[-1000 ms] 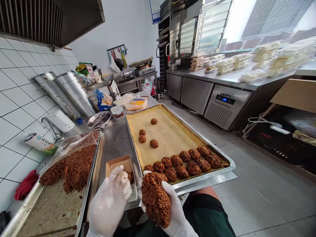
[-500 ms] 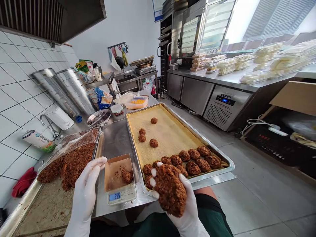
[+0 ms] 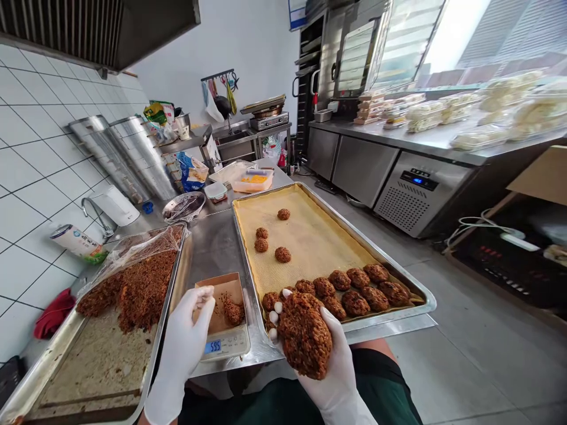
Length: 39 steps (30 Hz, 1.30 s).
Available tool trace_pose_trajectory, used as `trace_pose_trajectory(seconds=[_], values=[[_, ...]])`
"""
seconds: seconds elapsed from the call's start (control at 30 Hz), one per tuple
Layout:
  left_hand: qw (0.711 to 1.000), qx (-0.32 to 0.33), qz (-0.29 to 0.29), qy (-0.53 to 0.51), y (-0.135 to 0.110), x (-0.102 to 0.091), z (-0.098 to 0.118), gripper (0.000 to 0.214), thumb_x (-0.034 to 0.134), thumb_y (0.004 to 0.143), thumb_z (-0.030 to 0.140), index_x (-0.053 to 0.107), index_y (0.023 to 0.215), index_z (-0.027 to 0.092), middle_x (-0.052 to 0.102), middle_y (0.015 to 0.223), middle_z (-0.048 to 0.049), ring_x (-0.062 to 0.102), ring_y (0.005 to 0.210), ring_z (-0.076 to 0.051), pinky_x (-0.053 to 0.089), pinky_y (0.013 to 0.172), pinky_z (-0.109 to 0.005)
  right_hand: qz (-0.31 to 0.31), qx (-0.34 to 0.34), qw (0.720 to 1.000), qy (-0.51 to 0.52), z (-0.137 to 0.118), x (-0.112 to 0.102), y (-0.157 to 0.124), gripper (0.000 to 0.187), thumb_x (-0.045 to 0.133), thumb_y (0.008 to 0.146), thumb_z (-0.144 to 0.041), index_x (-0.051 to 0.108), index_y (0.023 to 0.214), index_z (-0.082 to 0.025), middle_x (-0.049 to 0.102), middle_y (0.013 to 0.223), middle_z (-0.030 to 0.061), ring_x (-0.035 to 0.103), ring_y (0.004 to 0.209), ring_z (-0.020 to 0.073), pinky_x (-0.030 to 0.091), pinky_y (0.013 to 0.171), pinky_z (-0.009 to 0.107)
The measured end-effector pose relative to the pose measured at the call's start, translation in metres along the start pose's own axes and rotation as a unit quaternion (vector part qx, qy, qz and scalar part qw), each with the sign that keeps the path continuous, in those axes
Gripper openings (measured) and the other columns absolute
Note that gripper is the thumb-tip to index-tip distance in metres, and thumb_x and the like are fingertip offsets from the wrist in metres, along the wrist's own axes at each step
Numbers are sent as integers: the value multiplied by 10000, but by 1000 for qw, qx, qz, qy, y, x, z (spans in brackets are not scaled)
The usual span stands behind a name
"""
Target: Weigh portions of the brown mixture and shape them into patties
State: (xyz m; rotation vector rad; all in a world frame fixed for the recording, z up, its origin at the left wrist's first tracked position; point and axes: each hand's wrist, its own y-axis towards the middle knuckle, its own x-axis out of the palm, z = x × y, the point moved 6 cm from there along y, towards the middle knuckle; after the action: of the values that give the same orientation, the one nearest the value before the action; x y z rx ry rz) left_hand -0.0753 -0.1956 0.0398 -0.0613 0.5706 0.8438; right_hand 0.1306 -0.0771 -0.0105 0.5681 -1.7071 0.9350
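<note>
My right hand (image 3: 330, 378), in a white glove, is wrapped round a large lump of brown crumbly mixture (image 3: 306, 333). My gloved left hand (image 3: 188, 327) is over the left edge of a cardboard box (image 3: 215, 280), its fingers curled in to the thumb; whatever is between them, if anything, cannot be made out. Inside the box lies a small lump (image 3: 233, 313) with loose crumbs. It stands on a digital scale (image 3: 237, 345) whose display shows 59.5. Beyond my right hand, shaped brown balls (image 3: 354, 303) line the near end of a lined baking tray (image 3: 305, 206).
At left, a metal tray (image 3: 84, 369) bears a heap of the brown mixture (image 3: 148, 286) partly under plastic film. A plastic tub (image 3: 252, 182) with yellow-orange contents and a film-covered bowl (image 3: 183, 206) stand further back. A counter (image 3: 427, 134) with packed boxes runs along the right.
My left hand has moved right to the box, its fingers more curled. My right hand keeps the lump in nearly the same place. The view has shifted slightly; the scale still reads 59.5.
</note>
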Motion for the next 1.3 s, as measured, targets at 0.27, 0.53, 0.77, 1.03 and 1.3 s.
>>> trace_pose_trajectory(seconds=[0.27,0.53,0.77,1.03,1.3], values=[[980,115,-161,-35,-49,52,63,237,706,861,216,775,1071,300,737,1117,-76,672,1068,-276,509,962,-361,-4,23,1000,17,18,-2,-1,368,597,897,-418,727,1163,-199,804,1027,91,722,995,272,549,926,454],[978,84,-184,-45,-48,61,76,285,758,792,188,784,1054,299,746,1089,-66,691,1010,-277,536,896,-342,3,-15,1000,-14,16,-7,-4,257,649,861,-361,774,1024,-206,818,980,73,711,1067,286,515,1003,441],[972,95,-195,93,-55,65,88,275,596,763,69,686,946,254,686,868,12,655,750,-162,495,702,-255,-35,-14,998,-41,24,-11,-4,357,654,863,-384,740,1149,-188,807,1079,89,735,988,257,550,931,385],[978,93,-149,113,-49,71,78,221,599,741,75,665,863,248,638,757,39,599,647,-133,475,621,-239,-12,9,1000,11,27,-10,0,248,654,873,-369,784,993,-195,822,903,50,744,903,250,559,910,394],[940,231,-222,118,-50,56,82,375,563,961,171,622,1306,305,651,1251,-38,650,1142,-179,530,1010,-283,-19,36,999,32,24,0,1,344,562,942,-379,729,1125,-140,805,1062,91,732,963,229,549,920,380]])
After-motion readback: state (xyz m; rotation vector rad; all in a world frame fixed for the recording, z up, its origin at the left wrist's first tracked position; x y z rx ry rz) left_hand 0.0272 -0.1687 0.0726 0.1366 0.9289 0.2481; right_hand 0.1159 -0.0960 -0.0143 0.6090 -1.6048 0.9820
